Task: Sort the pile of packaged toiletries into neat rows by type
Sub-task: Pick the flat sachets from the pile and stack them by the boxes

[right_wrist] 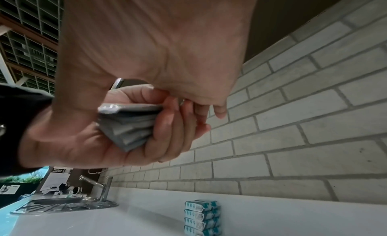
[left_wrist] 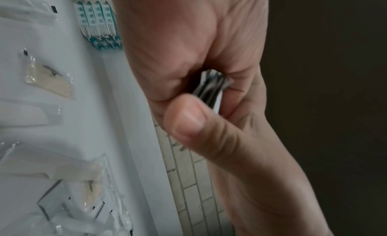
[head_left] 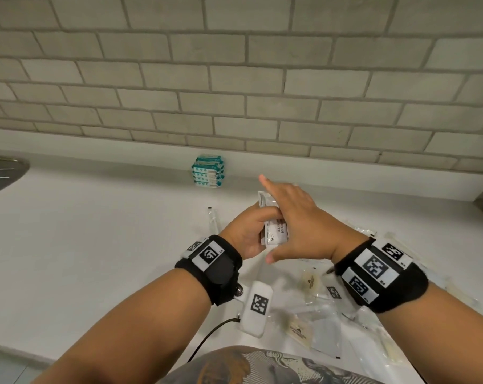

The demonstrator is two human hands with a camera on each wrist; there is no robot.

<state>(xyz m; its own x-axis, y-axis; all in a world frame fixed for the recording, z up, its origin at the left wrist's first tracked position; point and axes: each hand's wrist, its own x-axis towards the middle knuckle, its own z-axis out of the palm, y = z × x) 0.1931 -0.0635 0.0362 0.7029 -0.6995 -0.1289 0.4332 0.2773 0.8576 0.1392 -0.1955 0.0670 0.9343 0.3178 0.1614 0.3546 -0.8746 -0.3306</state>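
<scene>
Silver sachets (head_left: 274,231), "WITH" legible.

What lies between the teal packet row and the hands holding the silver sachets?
Only bare white counter between teal packets and sachets, per head view.

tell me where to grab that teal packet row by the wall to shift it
Squeeze the teal packet row at its two end packets, hands coming from above, one at the wall end, one at the near end. The packets stand on edge, pressed together, so inward pressure should keep them together.

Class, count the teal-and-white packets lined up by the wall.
4 teal-and-white packets, side by side in one row on the counter against the tiled wall; more may be hidden.
</scene>
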